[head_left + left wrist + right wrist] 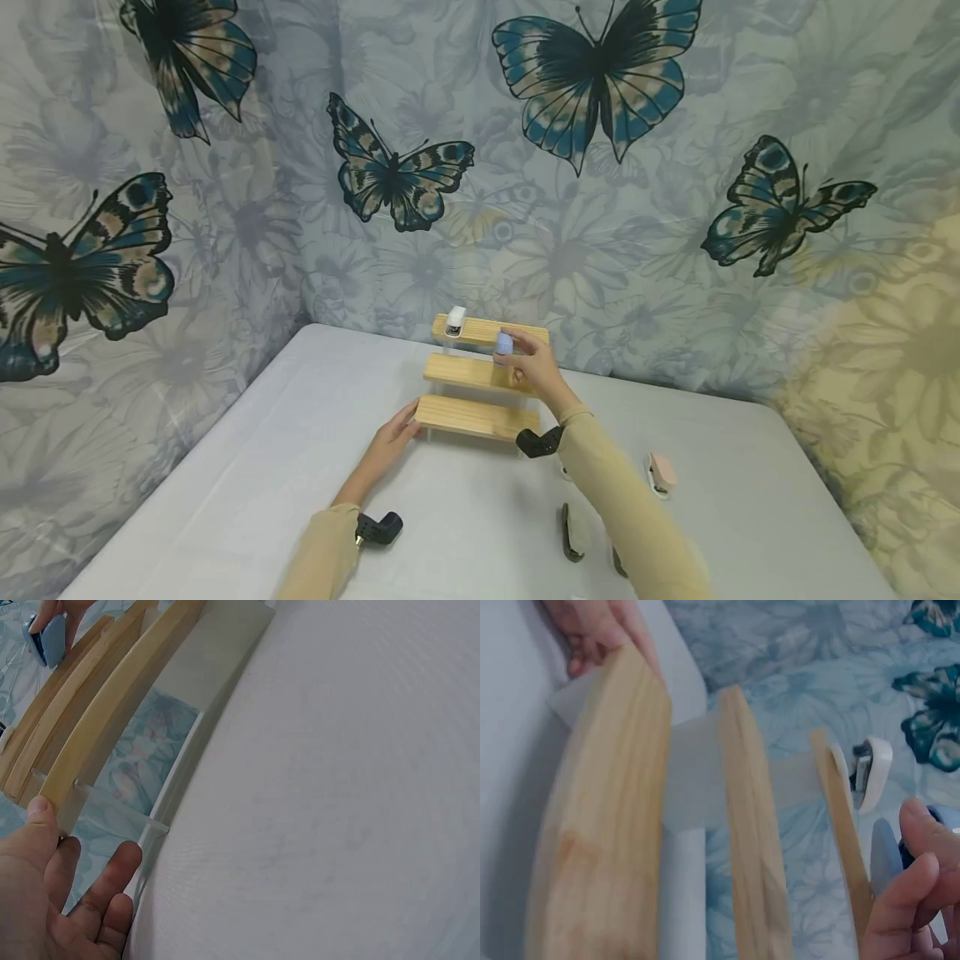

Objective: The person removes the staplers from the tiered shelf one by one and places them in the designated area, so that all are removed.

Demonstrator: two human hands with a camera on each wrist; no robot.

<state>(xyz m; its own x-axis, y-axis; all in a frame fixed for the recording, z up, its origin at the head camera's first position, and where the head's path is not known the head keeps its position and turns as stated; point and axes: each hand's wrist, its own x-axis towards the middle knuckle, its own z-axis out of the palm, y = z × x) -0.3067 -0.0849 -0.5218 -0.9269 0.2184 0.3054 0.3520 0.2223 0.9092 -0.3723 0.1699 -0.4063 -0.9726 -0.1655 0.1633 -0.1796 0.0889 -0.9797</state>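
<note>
A three-tier stepped shelf of pale wooden boards on clear supports [480, 392] stands just above the middle of the head view, on a white tabletop [465, 533] against a butterfly-printed fabric backdrop [600, 167]. The right hand [528, 367] is raised at the right end of the top board, its fingertips pinching a small pale-blue stapler [505, 344]; in the right wrist view the same blue stapler [886, 859] sits at the lower right, just beside the top board's edge, though whether it touches the wood cannot be told. The left hand [393, 433] rests at the left end of the lowest board, fingers relaxed and only lightly bent, the thumb [41, 814] pressed against the board's corner in the left wrist view. A small white stapler [455, 321] sits at the left end of the top board. On the tabletop at the lower right of the head view lie a pale-pink stapler [662, 473] and, nearer the middle, a dark olive stapler [573, 531].
</note>
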